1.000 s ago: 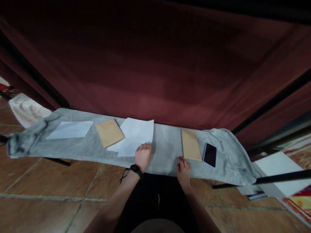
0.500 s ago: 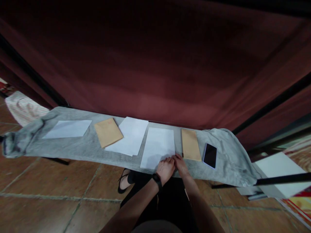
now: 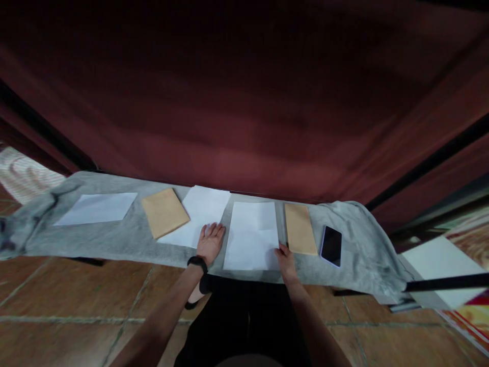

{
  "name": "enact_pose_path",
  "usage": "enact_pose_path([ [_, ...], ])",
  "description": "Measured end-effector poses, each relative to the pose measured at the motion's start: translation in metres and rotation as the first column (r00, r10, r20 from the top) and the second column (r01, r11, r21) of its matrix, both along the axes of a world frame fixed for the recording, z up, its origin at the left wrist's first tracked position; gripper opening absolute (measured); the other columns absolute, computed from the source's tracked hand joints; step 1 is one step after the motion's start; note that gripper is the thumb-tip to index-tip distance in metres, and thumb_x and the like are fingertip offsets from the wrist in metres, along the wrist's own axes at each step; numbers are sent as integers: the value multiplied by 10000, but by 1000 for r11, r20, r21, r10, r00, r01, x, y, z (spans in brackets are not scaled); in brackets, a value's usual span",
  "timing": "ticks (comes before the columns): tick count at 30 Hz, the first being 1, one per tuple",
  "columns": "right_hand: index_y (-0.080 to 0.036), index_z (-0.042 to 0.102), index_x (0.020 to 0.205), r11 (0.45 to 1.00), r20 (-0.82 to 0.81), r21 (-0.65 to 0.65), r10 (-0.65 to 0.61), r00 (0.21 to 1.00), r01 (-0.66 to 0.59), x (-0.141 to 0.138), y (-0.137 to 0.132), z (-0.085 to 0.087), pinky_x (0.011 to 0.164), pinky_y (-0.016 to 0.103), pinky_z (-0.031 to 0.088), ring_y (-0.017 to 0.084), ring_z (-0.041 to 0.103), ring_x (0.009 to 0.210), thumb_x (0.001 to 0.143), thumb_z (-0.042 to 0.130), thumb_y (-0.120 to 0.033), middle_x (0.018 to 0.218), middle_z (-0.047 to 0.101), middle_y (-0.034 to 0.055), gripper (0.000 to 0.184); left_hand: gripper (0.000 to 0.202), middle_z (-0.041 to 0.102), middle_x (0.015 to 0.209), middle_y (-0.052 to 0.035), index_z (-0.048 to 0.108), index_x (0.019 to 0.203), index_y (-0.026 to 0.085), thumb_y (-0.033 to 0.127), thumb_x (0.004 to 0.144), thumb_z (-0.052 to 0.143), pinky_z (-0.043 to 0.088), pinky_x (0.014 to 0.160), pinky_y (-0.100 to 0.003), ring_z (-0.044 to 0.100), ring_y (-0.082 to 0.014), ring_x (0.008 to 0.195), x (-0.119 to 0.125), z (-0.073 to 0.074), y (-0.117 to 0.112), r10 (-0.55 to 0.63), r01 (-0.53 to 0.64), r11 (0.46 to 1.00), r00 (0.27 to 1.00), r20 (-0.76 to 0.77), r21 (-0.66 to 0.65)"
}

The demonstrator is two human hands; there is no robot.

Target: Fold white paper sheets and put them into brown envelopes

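In front of me a white sheet of paper (image 3: 252, 224) lies on the grey cloth, with a faint crease across its middle. My right hand (image 3: 286, 262) is at its lower right edge, the fingers bent and the thumb on the paper, pinching that edge. My left hand (image 3: 211, 244), with a black band at the wrist, rests flat with fingers spread on the lower right part of several overlapping white sheets (image 3: 204, 206). Left of these, a brown envelope (image 3: 165, 213) partly covers them. A second brown envelope (image 3: 300, 229) lies just right of my right hand.
A phone (image 3: 331, 245) with a dark screen lies right of the second envelope. Another white sheet (image 3: 97, 208) is at the far left. The grey cloth (image 3: 359, 244) covers a narrow table, and a dark red curtain (image 3: 244, 127) hangs behind it.
My left hand has left the lower edge of the middle sheet and moved left onto the overlapping sheets, fingers now spread. My right hand stays at the right edge. A crease now shows.
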State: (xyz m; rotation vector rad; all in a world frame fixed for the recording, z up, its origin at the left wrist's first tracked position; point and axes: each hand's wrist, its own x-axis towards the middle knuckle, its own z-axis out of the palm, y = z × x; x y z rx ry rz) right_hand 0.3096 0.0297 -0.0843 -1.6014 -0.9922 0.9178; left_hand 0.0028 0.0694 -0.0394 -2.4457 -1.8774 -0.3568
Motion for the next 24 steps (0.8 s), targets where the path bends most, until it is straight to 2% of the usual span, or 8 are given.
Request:
enact_pose_path([
  [4, -237, 710, 786, 1000, 14, -6, 13, 1000, -13, 0, 5, 2, 645, 299, 527, 202, 662, 686, 670, 565, -406, 709, 722, 13, 250, 474, 592, 1419, -103, 614, 1318, 206, 117, 902, 406, 271, 1183, -567, 463, -296, 1379, -9, -6, -2, 13, -13, 1000, 998, 56, 3],
  [7, -231, 709, 810, 1000, 26, 3, 15, 1000, -15, -2, 8, 3, 662, 297, 533, 201, 673, 701, 690, 551, -369, 748, 734, 15, 241, 472, 595, 1409, -111, 621, 1301, 191, 104, 901, 386, 314, 1182, -545, 489, -276, 1360, -6, -9, -3, -17, 11, 999, 986, 165, 34],
  [10, -224, 706, 878, 1000, 53, 19, 9, 999, -10, -5, 10, 4, 709, 299, 540, 205, 686, 750, 710, 549, -330, 811, 748, 32, 252, 432, 579, 1415, -115, 585, 1340, 185, 201, 969, 365, 399, 1154, -482, 519, -241, 1331, 9, -10, -9, -28, -7, 994, 945, 324, 108],
  [12, -224, 701, 927, 1000, 69, 26, 4, 998, -6, -6, 10, 4, 756, 312, 541, 208, 688, 778, 731, 545, -316, 839, 749, 38, 267, 427, 542, 1454, -111, 554, 1375, 198, 299, 998, 383, 428, 1140, -449, 493, -231, 1359, 27, -10, -16, -67, 16, 990, 926, 372, 139],
  [15, -224, 685, 1029, 999, 144, 31, 17, 989, -21, -8, 6, 5, 832, 345, 539, 218, 693, 848, 794, 505, -307, 916, 745, 59, 307, 462, 459, 1535, -113, 505, 1429, 199, 359, 1009, 399, 385, 1169, -460, 386, -244, 1448, 56, -13, -32, -152, 122, 986, 940, 306, 114],
  [18, -193, 626, 1202, 999, 322, 49, 7, 947, -24, -9, -6, 11, 897, 400, 533, 248, 686, 974, 864, 431, -272, 1071, 721, 116, 398, 502, 405, 1577, -109, 462, 1470, 208, 395, 1007, 411, 336, 1187, -502, 320, -270, 1485, 76, -18, -48, -183, 180, 983, 965, 187, 32],
  [21, -157, 519, 1379, 991, 532, 125, -19, 846, -57, -14, -19, 23, 1015, 475, 484, 285, 594, 1203, 905, 405, -239, 1306, 621, 179, 495, 518, 393, 1581, -118, 448, 1483, 196, 405, 1013, 383, 295, 1200, -524, 316, -279, 1486, 86, -22, -54, -161, 164, 987, 979, 125, -7],
  [24, -157, 473, 1448, 965, 659, 164, 48, 751, -206, -29, -19, 32, 1130, 508, 395, 285, 459, 1369, 957, 400, -253, 1459, 515, 168, 506, 552, 373, 1589, -137, 378, 1523, 141, 374, 1025, 316, 269, 1219, -490, 294, -255, 1497, 97, -20, -41, -153, 155, 988, 979, 134, -1],
])
